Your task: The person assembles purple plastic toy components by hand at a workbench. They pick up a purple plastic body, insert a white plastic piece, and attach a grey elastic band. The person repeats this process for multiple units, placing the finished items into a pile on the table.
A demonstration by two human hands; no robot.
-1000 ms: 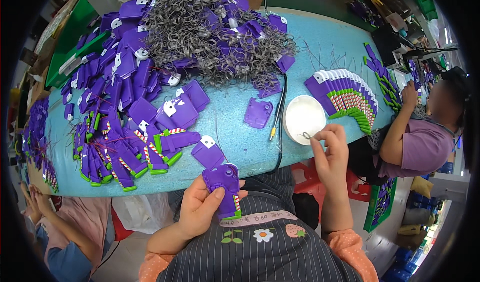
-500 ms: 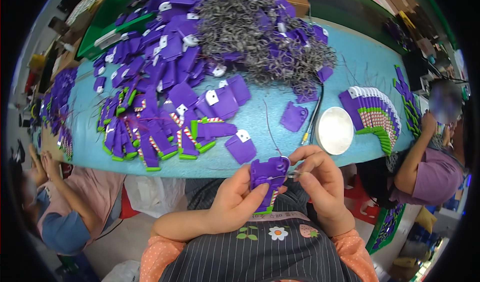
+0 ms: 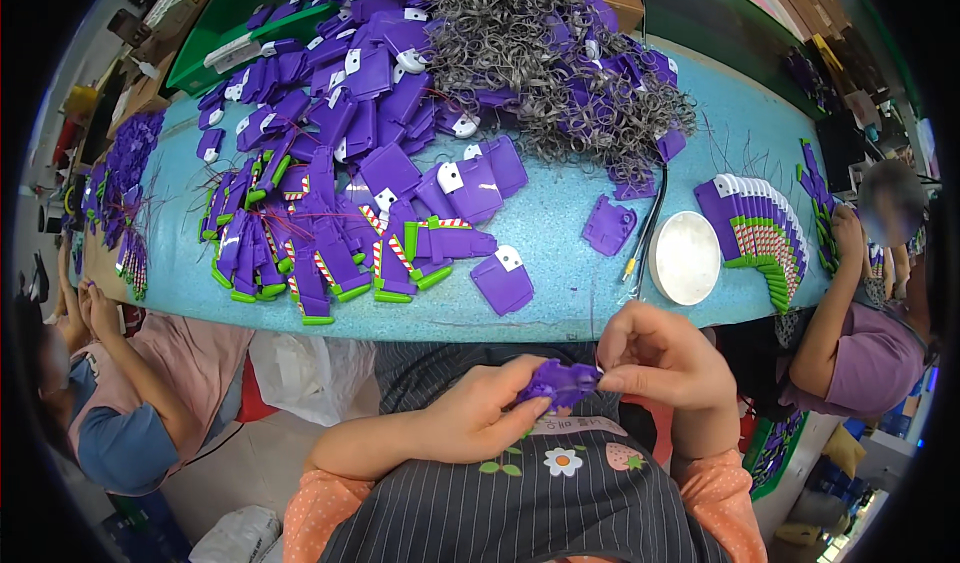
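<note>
Just above my apron, my left hand (image 3: 480,408) grips a purple plastic part (image 3: 568,383) between thumb and fingers. The part is tilted so that its inner side shows, and my fingers cover its left end. My right hand (image 3: 670,358) is closed in a pinch at the part's right end. What sits between that thumb and forefinger is too small to make out. A faint thin wire (image 3: 592,308) rises from near the pinch. On the table beyond lie a loose purple panel with a white tip (image 3: 503,281) and another purple piece (image 3: 609,226).
Purple pieces with green edges (image 3: 330,253) are heaped at left, below a pile of purple panels (image 3: 375,68). Tangled grey wires (image 3: 530,53) lie behind. A white dish (image 3: 684,258), a black cable (image 3: 655,213) and a fanned stack (image 3: 755,228) stand right. Co-workers sit on both sides.
The purple part has been tilted over, and its green and striped edge is no longer plain to see. My right hand has shifted slightly right and down, still pinching. The view has shifted slightly.
</note>
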